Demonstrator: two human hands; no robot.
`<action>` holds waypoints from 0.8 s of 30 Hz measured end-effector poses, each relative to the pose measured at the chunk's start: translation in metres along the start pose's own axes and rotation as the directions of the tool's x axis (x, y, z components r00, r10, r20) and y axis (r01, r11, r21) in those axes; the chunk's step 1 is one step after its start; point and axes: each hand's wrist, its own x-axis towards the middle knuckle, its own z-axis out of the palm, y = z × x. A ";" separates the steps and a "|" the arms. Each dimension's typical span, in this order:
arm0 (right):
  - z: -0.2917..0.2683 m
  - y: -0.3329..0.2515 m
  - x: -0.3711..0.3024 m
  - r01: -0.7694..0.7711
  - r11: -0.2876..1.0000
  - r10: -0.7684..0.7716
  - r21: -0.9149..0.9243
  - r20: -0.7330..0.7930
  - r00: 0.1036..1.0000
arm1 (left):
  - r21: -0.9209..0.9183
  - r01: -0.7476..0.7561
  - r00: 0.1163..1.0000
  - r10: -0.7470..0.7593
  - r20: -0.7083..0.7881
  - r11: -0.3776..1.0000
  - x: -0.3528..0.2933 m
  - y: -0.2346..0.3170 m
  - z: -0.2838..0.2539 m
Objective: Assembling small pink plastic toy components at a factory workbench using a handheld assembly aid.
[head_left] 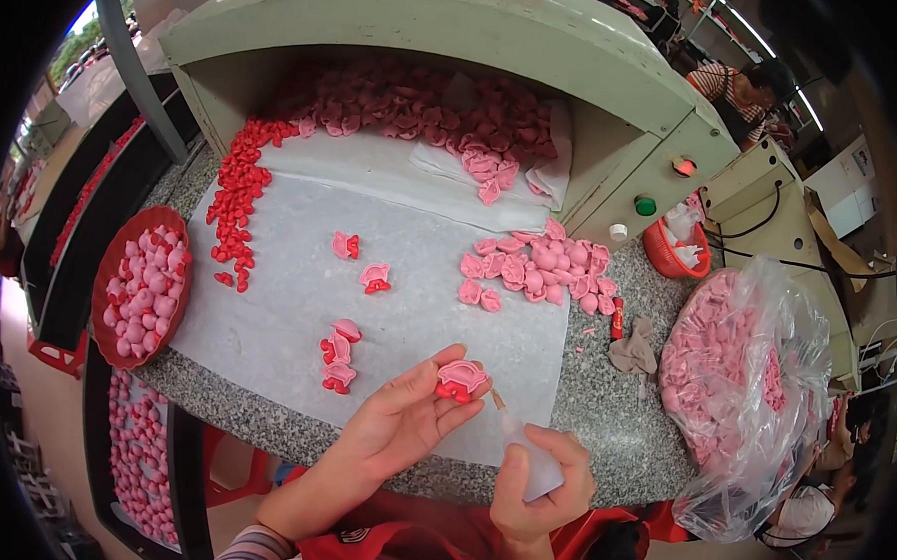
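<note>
My left hand (395,427) pinches a small pink hollow plastic piece with a red part (460,377) at its lower edge. In my right hand (527,509) is a translucent squeeze bottle (541,471), its thin nozzle tip close beside the pink piece; whether they touch I cannot tell. On the white paper (287,247) ahead lie a few similar pink-and-red pieces (375,277), with several more (338,357) left of my left hand. Loose red parts (235,204) are heaped at the paper's left, and loose pink pieces (543,266) lie at its right.
Behind the paper, a pale green metal housing (437,20) shelters more pink pieces. A red basket (99,295) of pink-and-red pieces stands at left, a plastic bag (713,369) of pink pieces at right. Near it are a cloth (634,350) and a small red basket (703,259).
</note>
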 end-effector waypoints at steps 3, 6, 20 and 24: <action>-0.001 -0.003 0.000 0.007 0.999 -0.007 -0.033 0.012 1.000 | 0.006 -0.008 1.000 0.008 0.004 1.000 -0.001 0.000 0.000; 0.000 -0.005 0.000 0.023 0.999 -0.023 -0.026 0.002 1.000 | -0.025 -0.010 1.000 0.009 -0.014 1.000 -0.002 0.000 0.001; 0.007 -0.004 0.004 0.133 0.990 -0.134 -0.044 -0.008 0.991 | 0.033 -0.074 0.997 0.074 0.005 0.997 -0.002 0.001 0.004; 0.009 -0.005 0.003 0.138 0.989 -0.138 -0.055 0.006 0.990 | 0.048 -0.078 0.996 0.080 -0.039 0.996 -0.002 0.001 0.006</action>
